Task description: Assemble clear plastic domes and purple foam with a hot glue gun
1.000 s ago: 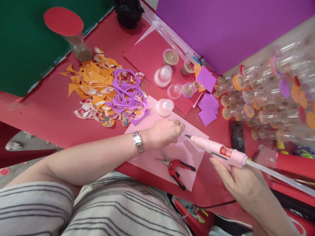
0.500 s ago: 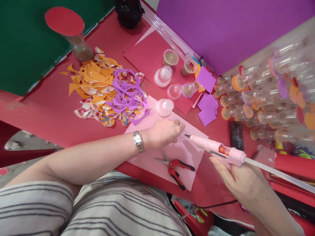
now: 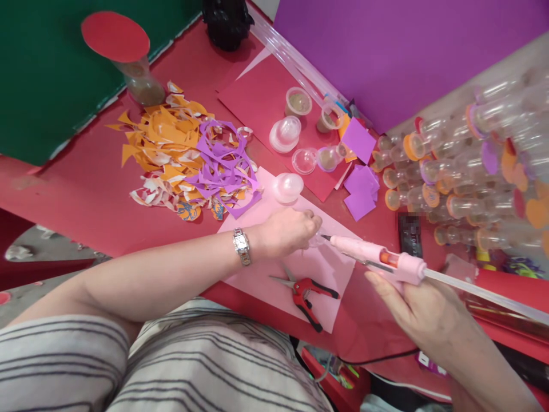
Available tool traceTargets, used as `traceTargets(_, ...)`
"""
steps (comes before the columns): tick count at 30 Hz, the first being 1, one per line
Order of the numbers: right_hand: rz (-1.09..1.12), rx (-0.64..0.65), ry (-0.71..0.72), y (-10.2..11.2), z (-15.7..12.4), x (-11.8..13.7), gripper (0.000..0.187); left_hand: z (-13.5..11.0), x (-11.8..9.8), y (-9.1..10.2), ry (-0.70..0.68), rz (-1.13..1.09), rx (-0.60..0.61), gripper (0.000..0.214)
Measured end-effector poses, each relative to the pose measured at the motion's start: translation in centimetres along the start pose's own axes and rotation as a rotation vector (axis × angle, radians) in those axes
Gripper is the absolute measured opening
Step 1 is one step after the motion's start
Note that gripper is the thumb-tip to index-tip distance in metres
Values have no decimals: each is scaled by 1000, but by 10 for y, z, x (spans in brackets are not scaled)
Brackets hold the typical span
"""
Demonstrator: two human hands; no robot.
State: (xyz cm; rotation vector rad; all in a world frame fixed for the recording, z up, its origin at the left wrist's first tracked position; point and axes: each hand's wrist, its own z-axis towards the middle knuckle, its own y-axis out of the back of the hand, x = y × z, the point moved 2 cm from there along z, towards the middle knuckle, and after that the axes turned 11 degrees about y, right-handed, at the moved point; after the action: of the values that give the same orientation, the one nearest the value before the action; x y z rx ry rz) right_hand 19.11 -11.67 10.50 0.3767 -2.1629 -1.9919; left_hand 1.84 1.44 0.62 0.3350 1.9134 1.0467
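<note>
My right hand (image 3: 422, 306) is wrapped round a pink hot glue gun (image 3: 373, 254), with a long clear glue stick (image 3: 480, 294) running out of its back end. The dark nozzle points left, close to the fingers of my left hand (image 3: 294, 229). Those fingers are closed on a small clear plastic cup (image 3: 316, 239), partly hidden by the hand. Both are over a pink paper sheet (image 3: 253, 274). Red-handled snips (image 3: 306, 289) lie on that sheet with their blades apart, below my left hand. Just above this hand stands a clear plastic dome-shaped piece (image 3: 288, 187).
Orange paper scraps (image 3: 167, 143) and purple paper scraps (image 3: 225, 160) are heaped at the left. Purple squares (image 3: 361, 189) and filled plastic cups (image 3: 298, 102) stand further back. Several clear shaker-like assemblies (image 3: 463, 171) are stacked at the right. A red-topped assembly (image 3: 115, 37) stands at the back left.
Both hands, the cup and the glue gun hold almost the same place. Only the view has shifted very slightly.
</note>
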Motion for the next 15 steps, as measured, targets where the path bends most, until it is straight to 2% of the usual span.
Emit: traceTargets(15, -71, 22, 89, 4, 2, 3, 64, 0, -2, 2, 24, 16, 28, 25)
